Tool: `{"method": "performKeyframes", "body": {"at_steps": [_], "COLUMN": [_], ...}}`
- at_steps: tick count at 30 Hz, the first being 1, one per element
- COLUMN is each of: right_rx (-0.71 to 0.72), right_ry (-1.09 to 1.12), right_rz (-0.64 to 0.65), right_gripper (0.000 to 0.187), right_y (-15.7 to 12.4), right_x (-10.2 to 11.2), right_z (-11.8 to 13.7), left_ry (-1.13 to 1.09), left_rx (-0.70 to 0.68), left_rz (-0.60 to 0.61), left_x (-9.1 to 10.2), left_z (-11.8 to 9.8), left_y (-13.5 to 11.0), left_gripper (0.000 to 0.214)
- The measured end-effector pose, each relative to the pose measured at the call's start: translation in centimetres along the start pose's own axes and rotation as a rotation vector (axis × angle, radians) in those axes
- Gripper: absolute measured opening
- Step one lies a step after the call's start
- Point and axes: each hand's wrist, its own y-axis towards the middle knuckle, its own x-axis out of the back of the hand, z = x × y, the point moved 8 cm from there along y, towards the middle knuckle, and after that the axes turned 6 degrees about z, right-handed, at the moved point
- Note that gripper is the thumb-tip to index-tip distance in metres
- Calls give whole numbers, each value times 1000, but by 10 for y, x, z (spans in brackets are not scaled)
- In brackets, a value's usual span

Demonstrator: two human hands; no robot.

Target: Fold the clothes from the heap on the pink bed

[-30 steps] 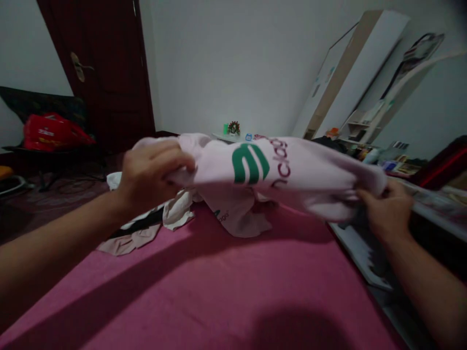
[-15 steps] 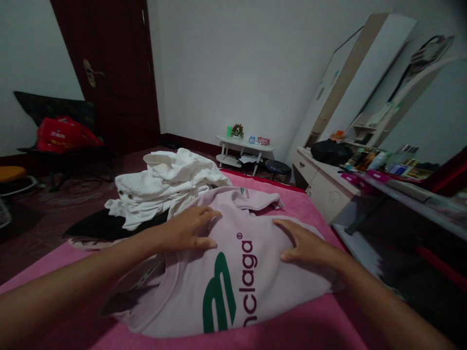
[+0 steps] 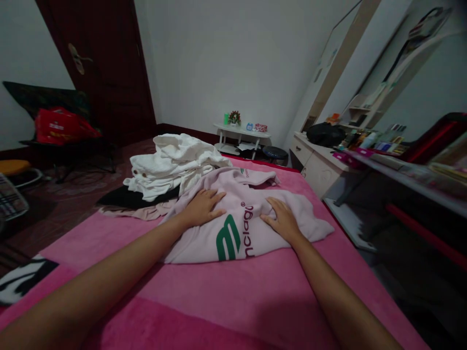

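A plush pink bed [image 3: 204,291], beside a pale, boxy dresser [image 3: 321,176], bears the soft, creased shirt [image 3: 262,231]; a rumpled white pile [image 3: 175,163] crowds its far left edge, over black cloth [image 3: 127,197]. Left hand [image 3: 203,208] and right hand [image 3: 283,219] lie apart on the shirt, fingers spread.

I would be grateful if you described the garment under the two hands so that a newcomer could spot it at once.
Start with the bright pink blanket, low in the view. On it, nearer and further right than the white heap, a pale pink shirt lies spread beneath the left hand and right hand. Among the clothes, it alone shows a big green logo.
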Motion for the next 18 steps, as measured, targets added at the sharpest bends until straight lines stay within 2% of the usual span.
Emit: {"method": "performKeyframes", "body": {"at_steps": [4,8,12,15,18], "right_rx": [-8,-13,-43,-64,78], "right_ry": [27,77,227,477,674], "right_rz": [-39,-47,-132,-238,-283], "right_gripper": [54,53,45,33,26], "right_y": [-5,-9,-8,-5,-5], "right_x": [5,4,14,42,91], "right_z": [1,-7,-1,38,124], "left_ry": [-102,-319,-514,-530,-555], "left_rx": [-7,-9,93,116,113], "left_rz": [-56,-142,-238,-280,-295], "left_x": [5,12,11,7,5], "left_z": [3,13,34,42,44], "left_y": [-6,-6,-1,3,4], "left_gripper": [54,42,30,26,25]}}
